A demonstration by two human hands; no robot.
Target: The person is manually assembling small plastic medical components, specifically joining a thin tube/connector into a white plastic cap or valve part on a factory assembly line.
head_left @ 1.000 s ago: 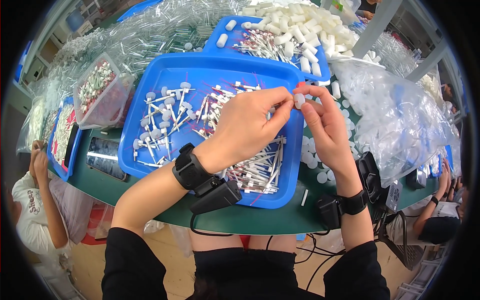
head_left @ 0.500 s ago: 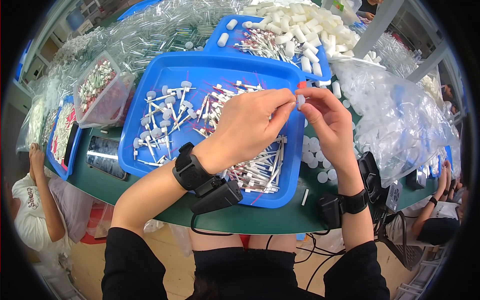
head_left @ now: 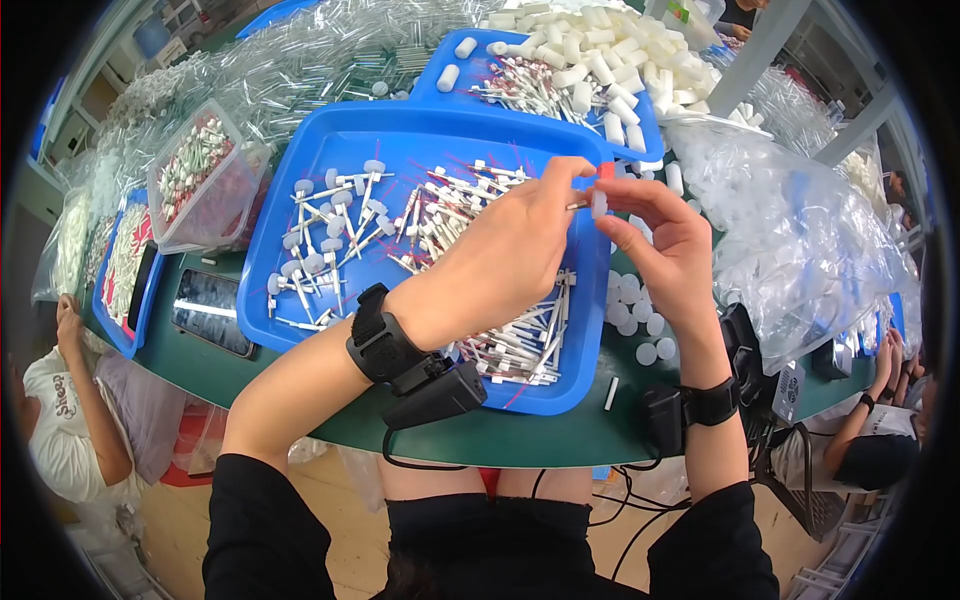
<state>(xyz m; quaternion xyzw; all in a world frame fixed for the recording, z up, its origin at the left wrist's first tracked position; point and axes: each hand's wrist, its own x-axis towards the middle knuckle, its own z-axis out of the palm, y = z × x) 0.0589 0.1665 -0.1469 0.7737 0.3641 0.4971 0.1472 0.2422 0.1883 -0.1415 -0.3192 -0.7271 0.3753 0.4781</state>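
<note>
Over the right rim of a blue tray [head_left: 318, 140], my two hands meet. My right hand [head_left: 668, 245] pinches a small translucent white round cap [head_left: 599, 205] between thumb and fingers. Against it, my left hand [head_left: 505, 245] holds a thin white stick [head_left: 577, 206], mostly hidden by the fingers. Inside the tray, sticks with round caps on their ends [head_left: 335, 228] lie at the left. Bare white sticks with pink threads [head_left: 455, 205] fill the middle, and more sticks [head_left: 515, 345] lie under my left forearm. Loose round caps [head_left: 628, 300] are scattered on the green table beside the tray.
Behind stands another blue tray [head_left: 440, 60], near a heap of white cylinders [head_left: 600, 45]. A clear box of sticks [head_left: 195, 180] and a phone [head_left: 213, 312] sit left. Plastic bags [head_left: 800, 240] lie right. Other people work at both sides.
My left fingers have shifted slightly back from the cap and lifted, so a bit of the stick shows. The cap stays in my right fingers, a little lower.
</note>
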